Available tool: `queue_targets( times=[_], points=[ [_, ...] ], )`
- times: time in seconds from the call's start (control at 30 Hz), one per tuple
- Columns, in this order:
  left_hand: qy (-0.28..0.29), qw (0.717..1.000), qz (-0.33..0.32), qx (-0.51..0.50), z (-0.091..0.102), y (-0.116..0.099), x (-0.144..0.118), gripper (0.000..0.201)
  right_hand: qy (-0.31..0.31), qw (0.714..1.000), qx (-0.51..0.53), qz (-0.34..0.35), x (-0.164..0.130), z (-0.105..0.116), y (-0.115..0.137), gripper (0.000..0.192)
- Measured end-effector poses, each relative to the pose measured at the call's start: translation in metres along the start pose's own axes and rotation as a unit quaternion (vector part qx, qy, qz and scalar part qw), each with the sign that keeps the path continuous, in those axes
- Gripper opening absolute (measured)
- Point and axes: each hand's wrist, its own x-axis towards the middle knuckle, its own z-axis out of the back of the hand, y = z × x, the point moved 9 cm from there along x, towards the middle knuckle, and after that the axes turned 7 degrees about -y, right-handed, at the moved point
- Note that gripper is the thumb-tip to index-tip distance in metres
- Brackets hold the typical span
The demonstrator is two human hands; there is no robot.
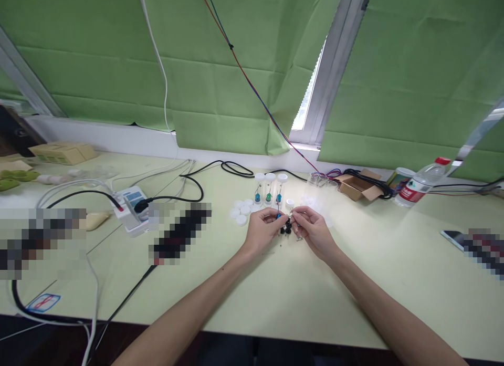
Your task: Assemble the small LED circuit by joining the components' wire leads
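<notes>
Two hands meet over tiny parts on the counter (pixel 354 282).
Left hand (pixel 262 230) and right hand (pixel 313 230) pinch a small blue part (pixel 279 216) between fingertips, above black pieces (pixel 286 228), near three capped vials (pixel 270 188).

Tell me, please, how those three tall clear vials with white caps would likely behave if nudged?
The vials stand upright, tall and narrow, so they would probably tip easily. They look like clear, nearly empty plastic, hence likely light. Being round, a toppled one might roll across the table.
</notes>
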Motion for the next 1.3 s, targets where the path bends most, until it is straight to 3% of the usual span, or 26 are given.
queue_targets(
  times=[0.17, 0.63, 0.87, 1.3],
  points=[
    [0.002, 1.0, -0.002, -0.006, 0.0, 0.001, 0.0, 0.028, -0.014, 1.0, 0.009, -0.006, 0.0, -0.001, 0.0, 0.024],
    [0.053, 0.998, -0.017, -0.042, -0.008, -0.002, 0.0, 0.025, -0.029, 0.974, 0.169, -0.147, -0.003, -0.004, -0.025, 0.025],
    [0.087, 0.993, 0.0, -0.077, -0.016, -0.002, -0.004, 0.03, -0.008, 0.964, 0.219, -0.15, -0.001, -0.004, -0.024, 0.022],
    [0.102, 0.991, -0.007, -0.086, -0.02, -0.012, -0.007, 0.028, -0.005, 0.969, 0.206, -0.135, 0.0, -0.002, -0.021, 0.02]
  ],
)
